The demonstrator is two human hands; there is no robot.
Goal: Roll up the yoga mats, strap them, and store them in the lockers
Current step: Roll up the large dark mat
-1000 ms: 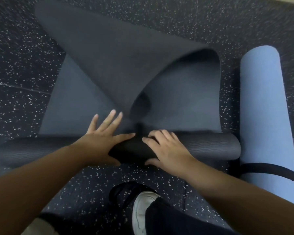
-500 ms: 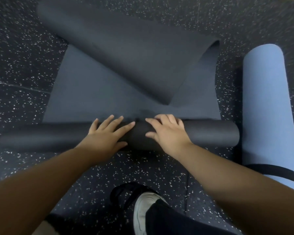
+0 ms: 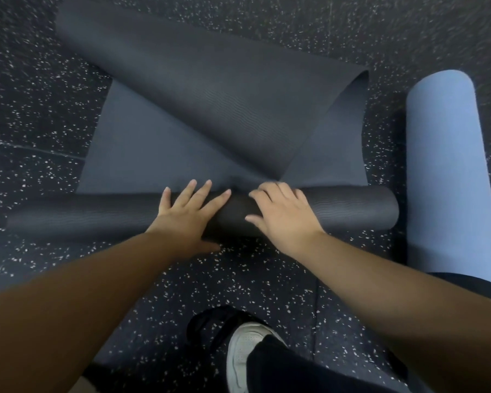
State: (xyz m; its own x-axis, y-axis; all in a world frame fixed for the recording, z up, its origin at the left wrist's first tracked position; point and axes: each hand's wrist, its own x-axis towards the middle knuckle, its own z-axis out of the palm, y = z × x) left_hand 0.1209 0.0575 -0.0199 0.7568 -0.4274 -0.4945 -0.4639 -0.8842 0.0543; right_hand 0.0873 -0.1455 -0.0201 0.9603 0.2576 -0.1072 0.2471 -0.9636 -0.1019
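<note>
The black yoga mat (image 3: 210,114) lies mid-floor on the speckled rubber floor (image 3: 26,95), its near part wound into a roll (image 3: 352,208) and its far end folded over on itself. The left hand (image 3: 187,217) rests flat on the roll with fingers spread wide; the right hand (image 3: 284,217) presses beside it, fingers slightly bent over the top. A rolled blue mat (image 3: 448,171) lies toward the floor's right edge, touching the roll's end.

Two hands (image 3: 190,214), one dark mat (image 3: 210,103), one blue mat (image 3: 448,171), one shoe (image 3: 244,353).
</note>
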